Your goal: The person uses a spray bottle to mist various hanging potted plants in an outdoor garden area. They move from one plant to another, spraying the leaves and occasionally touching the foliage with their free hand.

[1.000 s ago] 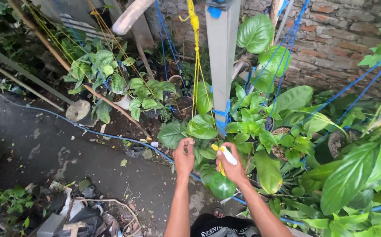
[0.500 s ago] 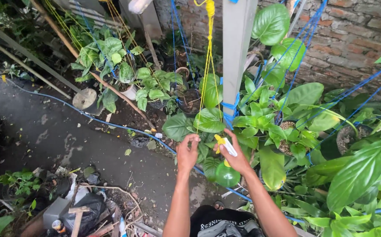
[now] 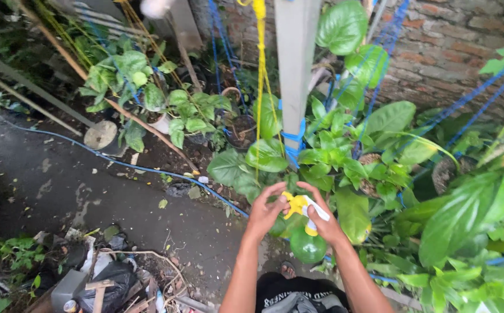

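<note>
My right hand [image 3: 320, 219] grips a spray bottle with a yellow trigger head [image 3: 296, 204], a white neck and a round green body [image 3: 307, 246]. My left hand [image 3: 266, 210] touches the yellow nozzle end from the left. Both hands are held out in front of me, just below broad green leaves [image 3: 266, 155] that grow around a grey post [image 3: 296, 69]. Yellow cord [image 3: 259, 87] hangs down beside the post.
Potted leafy plants [image 3: 142, 87] stand at the back left, large-leaved plants [image 3: 466, 214] fill the right. A brick wall [image 3: 449, 46] is behind. A blue hose [image 3: 118, 162] crosses the wet concrete ground. Debris and bags [image 3: 101, 284] lie at the lower left. Bamboo sticks [image 3: 118, 110] lean diagonally.
My left hand has come in from the leaf to the bottle's yellow nozzle. The bottle has tilted so its green body hangs below my right hand. The view has shifted slightly.
</note>
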